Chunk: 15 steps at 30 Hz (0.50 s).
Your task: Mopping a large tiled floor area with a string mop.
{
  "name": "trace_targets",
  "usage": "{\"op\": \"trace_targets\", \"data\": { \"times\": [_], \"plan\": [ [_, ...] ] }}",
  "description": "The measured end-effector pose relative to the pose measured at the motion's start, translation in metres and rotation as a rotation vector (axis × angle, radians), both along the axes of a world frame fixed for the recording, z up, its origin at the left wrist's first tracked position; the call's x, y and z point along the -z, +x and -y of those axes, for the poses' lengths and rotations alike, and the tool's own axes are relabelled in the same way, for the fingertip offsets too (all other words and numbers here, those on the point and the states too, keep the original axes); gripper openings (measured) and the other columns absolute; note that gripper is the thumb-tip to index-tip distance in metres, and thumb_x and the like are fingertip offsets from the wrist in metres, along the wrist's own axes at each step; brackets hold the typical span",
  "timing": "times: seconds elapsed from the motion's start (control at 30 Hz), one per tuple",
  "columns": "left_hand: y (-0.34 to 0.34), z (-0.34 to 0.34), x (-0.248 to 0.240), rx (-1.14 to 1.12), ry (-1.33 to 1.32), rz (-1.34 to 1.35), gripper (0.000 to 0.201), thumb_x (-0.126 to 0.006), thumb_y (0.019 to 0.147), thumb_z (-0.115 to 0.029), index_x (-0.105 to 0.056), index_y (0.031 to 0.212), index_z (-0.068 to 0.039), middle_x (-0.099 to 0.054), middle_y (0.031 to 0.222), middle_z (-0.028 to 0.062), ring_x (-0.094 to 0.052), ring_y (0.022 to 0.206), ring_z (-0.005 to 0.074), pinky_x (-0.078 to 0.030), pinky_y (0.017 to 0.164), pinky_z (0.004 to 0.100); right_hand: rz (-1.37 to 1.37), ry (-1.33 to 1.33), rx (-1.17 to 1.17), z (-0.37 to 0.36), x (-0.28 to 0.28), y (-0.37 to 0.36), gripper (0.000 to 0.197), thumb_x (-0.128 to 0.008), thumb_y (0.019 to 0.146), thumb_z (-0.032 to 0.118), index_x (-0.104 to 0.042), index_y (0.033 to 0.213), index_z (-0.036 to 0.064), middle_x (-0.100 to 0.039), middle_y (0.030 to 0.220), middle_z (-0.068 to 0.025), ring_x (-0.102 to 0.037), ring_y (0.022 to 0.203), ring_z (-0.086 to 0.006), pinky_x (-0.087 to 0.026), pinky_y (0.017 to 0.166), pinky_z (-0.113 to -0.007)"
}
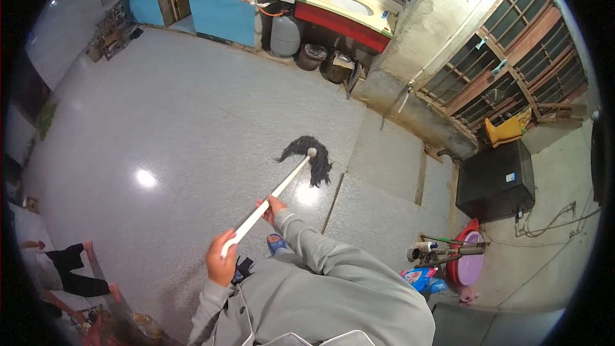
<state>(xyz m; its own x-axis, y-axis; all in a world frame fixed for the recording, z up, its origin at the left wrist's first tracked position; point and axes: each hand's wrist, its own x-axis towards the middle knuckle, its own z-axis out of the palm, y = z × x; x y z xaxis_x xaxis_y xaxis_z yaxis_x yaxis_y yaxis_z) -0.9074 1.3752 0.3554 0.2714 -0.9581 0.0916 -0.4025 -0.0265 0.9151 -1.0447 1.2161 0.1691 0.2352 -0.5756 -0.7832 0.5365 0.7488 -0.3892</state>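
Observation:
A mop with a white handle (pixel 257 214) slants away from me across the middle of the view. Its dark, stringy head (pixel 318 168) lies fanned out on the grey floor (pixel 192 109). Near the top end of the handle, my left hand (pixel 221 258) is wrapped round it. Further down the handle, my right hand (pixel 272 210) grips it too, its fingers partly hidden by the handle and sleeve. Just below the right hand shows a blue slipper (pixel 276 242) on my foot.
A black cabinet-like box (pixel 493 181) with yellow boots (pixel 508 131) on top stands at the right wall. Basins (pixel 471 259) and bottles sit below it. Bins (pixel 312 56) and a gas cylinder (pixel 285 36) stand under the sink counter (pixel 346 5). Another person (pixel 70 269) is at the lower left.

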Motion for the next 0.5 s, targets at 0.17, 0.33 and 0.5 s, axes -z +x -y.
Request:
{"op": "trace_targets", "data": {
  "times": [0.17,0.33,0.5],
  "plan": [
    [-0.011,0.048,0.057,0.298,0.023,-0.012,0.024,-0.050,0.076,0.001,-0.056,0.099,0.003,-0.052,0.110,0.0122,-0.056,0.084,0.0186,-0.050,0.068,0.0281,0.112,-0.020,-0.088,-0.009,-0.025,-0.012,0.029,-0.041,0.088,0.024,-0.043,0.105,0.0000,-0.060,0.093,-0.0108,-0.060,0.080,-0.0208,-0.050,0.059,-0.029],
    [0.003,0.012,0.080,0.204,0.193,-0.315,0.023,-0.049,0.076,0.004,-0.057,0.097,0.005,-0.047,0.119,0.0162,-0.058,0.087,0.0206,-0.051,0.068,0.0271,0.079,0.039,-0.209,-0.031,0.001,0.008,0.031,-0.039,0.089,0.028,-0.043,0.105,0.0027,-0.061,0.089,-0.0091,-0.059,0.074,-0.0194,-0.051,0.060,-0.030],
    [0.044,-0.064,-0.004,0.044,0.288,-0.357,0.027,-0.047,0.076,0.006,-0.057,0.100,0.002,-0.049,0.117,0.0160,-0.061,0.070,0.0169,-0.050,0.062,0.0248,-0.029,0.110,-0.305,-0.044,0.004,0.035,0.035,-0.032,0.091,0.031,-0.035,0.110,0.0019,-0.061,0.085,-0.0117,-0.059,0.080,-0.0243,-0.050,0.067,-0.036]
  ]
}}
